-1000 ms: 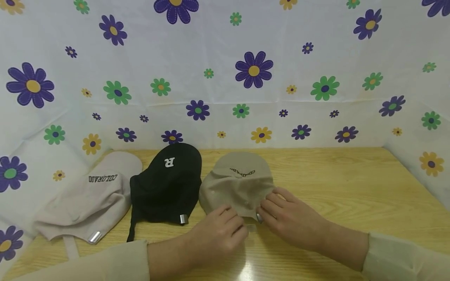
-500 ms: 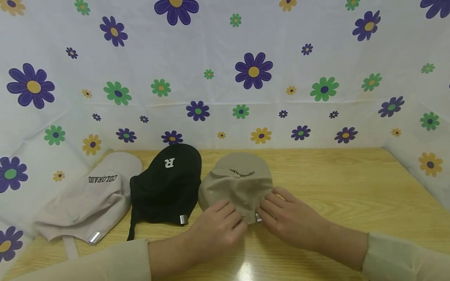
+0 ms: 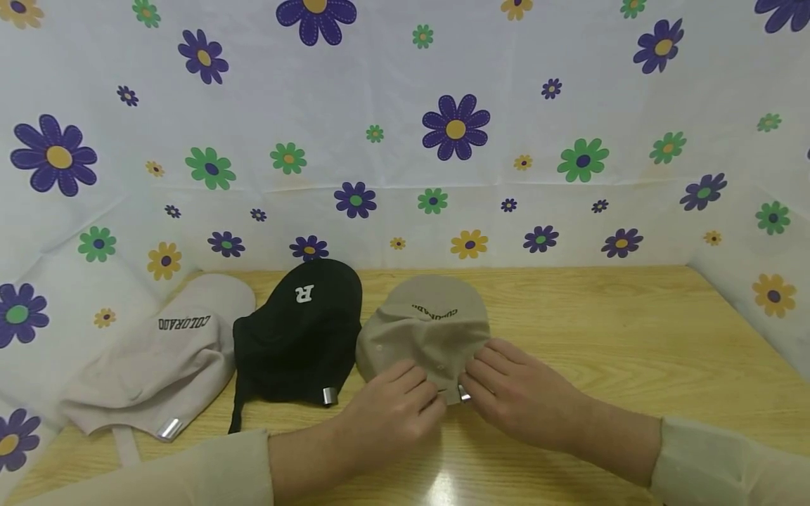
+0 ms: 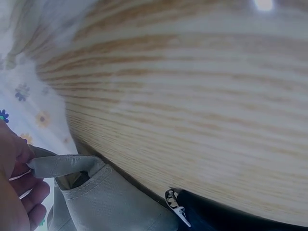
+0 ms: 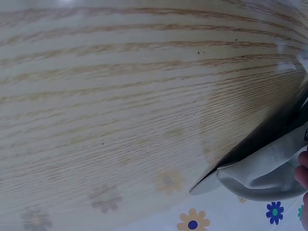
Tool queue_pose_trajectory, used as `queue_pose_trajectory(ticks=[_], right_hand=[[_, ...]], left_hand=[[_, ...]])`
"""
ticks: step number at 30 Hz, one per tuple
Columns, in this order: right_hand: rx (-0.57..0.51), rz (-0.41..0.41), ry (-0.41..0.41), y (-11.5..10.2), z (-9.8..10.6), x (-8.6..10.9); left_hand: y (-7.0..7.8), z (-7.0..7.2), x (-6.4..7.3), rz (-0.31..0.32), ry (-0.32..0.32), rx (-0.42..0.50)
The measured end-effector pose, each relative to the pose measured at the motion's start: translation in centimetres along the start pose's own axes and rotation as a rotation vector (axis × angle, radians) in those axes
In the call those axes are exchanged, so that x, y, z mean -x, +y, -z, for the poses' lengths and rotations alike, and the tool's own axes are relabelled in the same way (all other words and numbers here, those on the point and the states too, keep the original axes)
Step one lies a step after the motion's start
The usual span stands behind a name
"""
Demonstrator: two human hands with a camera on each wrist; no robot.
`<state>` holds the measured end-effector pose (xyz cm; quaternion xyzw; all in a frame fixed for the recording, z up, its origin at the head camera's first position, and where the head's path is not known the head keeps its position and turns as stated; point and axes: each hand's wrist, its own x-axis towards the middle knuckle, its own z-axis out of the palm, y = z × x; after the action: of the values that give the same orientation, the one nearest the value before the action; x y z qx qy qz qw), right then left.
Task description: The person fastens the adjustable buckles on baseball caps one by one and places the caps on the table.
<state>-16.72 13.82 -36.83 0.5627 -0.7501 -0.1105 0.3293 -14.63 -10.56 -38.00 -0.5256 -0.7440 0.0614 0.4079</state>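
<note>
Across the worktop (image 3: 601, 337), in the head view, three caps lie in a row with two hands at one of them. The khaki cap (image 3: 420, 341) is rightmost, brim toward the flowered cloth (image 3: 392, 84), its crown sagging, its dark lettering broken by a crease. Touching it on the left is the black cap (image 3: 304, 355), then the pale cap (image 3: 158, 358). The left hand (image 3: 392, 414) bends its fingers at the khaki cap's back edge; the right hand (image 3: 515, 386) grips that edge beside one metal clasp (image 3: 465, 394). Rightward, wood grain runs on to the cloth's foot. From the left wrist, that hand pinches one strap (image 4: 67, 165), which arches off a stitched rim over an opening. From the right wrist, fingers touch the khaki fabric at the view's edge, and the worktop spreads wide leftward.
</note>
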Motion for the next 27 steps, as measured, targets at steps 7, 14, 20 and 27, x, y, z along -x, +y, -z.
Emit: queue_pose_trajectory(ticks=[7, 14, 20, 27], right_hand=[[0.003, 0.003, -0.008, 0.01, 0.02, 0.11], [-0.006, -0.003, 0.002, 0.02, 0.02, 0.15], [-0.014, -0.012, -0.004, -0.03, 0.0, 0.19], [-0.023, -0.031, -0.042, -0.12, 0.03, 0.33]], left_hand=[[0.21, 0.07, -0.15, 0.034, -0.045, 0.042], [0.33, 0.15, -0.29, 0.077, -0.093, 0.098], [0.32, 0.17, -0.22, 0.084, -0.098, 0.106], [0.31, 0.34, -0.28, 0.094, -0.084, 0.14]])
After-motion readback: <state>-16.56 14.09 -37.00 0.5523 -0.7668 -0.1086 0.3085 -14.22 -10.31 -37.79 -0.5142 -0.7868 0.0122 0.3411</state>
